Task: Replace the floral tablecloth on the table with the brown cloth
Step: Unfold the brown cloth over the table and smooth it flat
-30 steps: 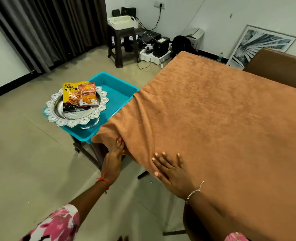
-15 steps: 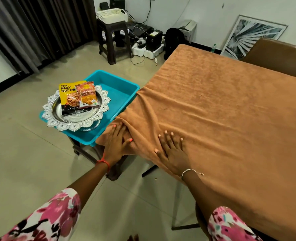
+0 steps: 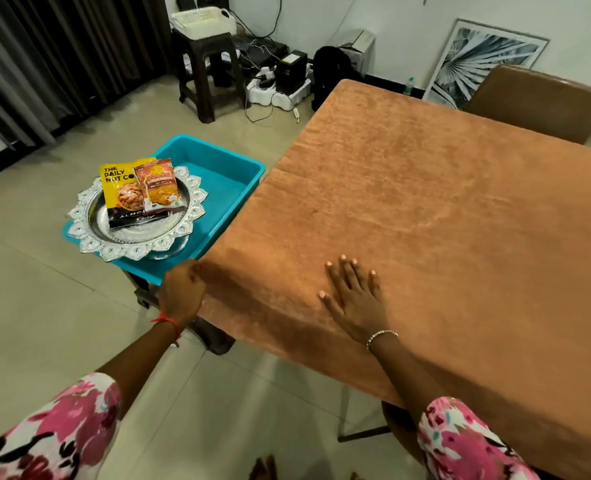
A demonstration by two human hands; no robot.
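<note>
The brown cloth [image 3: 425, 209] lies spread flat over the whole table top, its near left corner hanging just over the edge. My left hand [image 3: 183, 292] is closed on that corner of the cloth at the table's left front corner. My right hand [image 3: 354, 294] rests flat on the cloth with fingers spread, a little in from the front edge. No floral tablecloth is in view.
A teal plastic tub [image 3: 218, 188] sits on a low stool beside the table's left edge, carrying a silver tray [image 3: 89, 220] with two snack packets [image 3: 141, 188]. A brown chair [image 3: 536, 102] stands at the far side. A dark stool [image 3: 207, 67], cables and a framed picture [image 3: 484, 60] line the back wall.
The folds at the cloth's left corner have been pulled out and it now lies smooth. My left hand closed on the corner; my right hand slid right across the cloth.
</note>
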